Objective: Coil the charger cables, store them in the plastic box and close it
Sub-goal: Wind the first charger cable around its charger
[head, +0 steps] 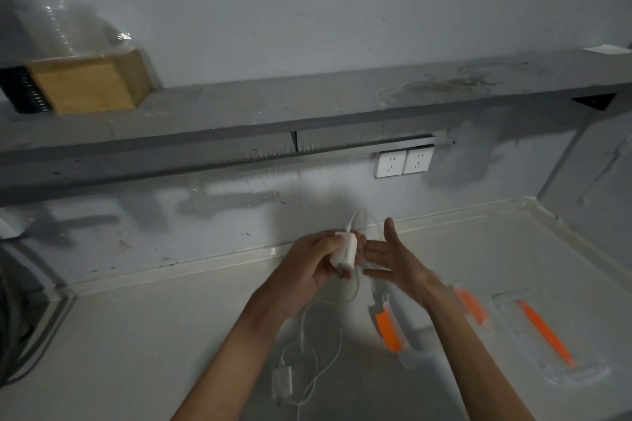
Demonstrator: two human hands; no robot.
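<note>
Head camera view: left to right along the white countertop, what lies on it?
Loose white charger brick with cable → clear plastic box with orange side latches → clear flat lid with orange strip. The left hand holds a second white charger in the air.

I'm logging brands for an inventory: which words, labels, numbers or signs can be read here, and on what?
No text can be read anywhere.
White charger held in the left hand: no legible print.
Second charger on the counter: too blurred.
Wall sockets: no lettering shows.
</note>
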